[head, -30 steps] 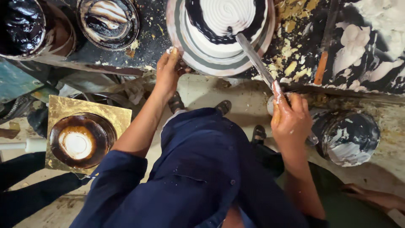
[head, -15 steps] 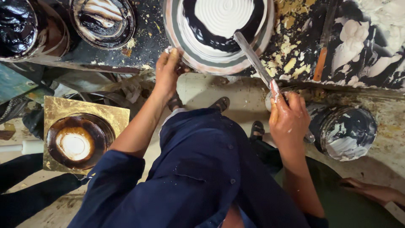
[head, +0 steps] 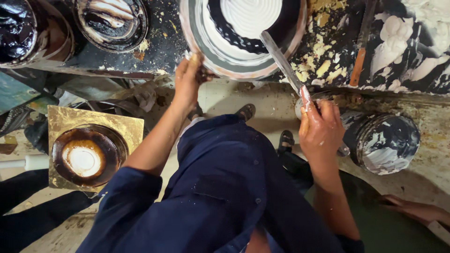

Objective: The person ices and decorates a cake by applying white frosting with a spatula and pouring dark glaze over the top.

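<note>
Head view: spatula [head: 281, 58] in rt hand [head: 321, 133] fingers, blade on cake [head: 243, 28].

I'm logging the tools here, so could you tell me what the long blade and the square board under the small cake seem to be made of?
Long blade: apparently bare metal, grey with a dull sheen, held by the right hand. Square board: probably card faced with gold foil, shiny and crinkled.

place: cake bakery | evidence: iced cake [head: 243, 28], cream-smeared bench [head: 398, 51]
</note>
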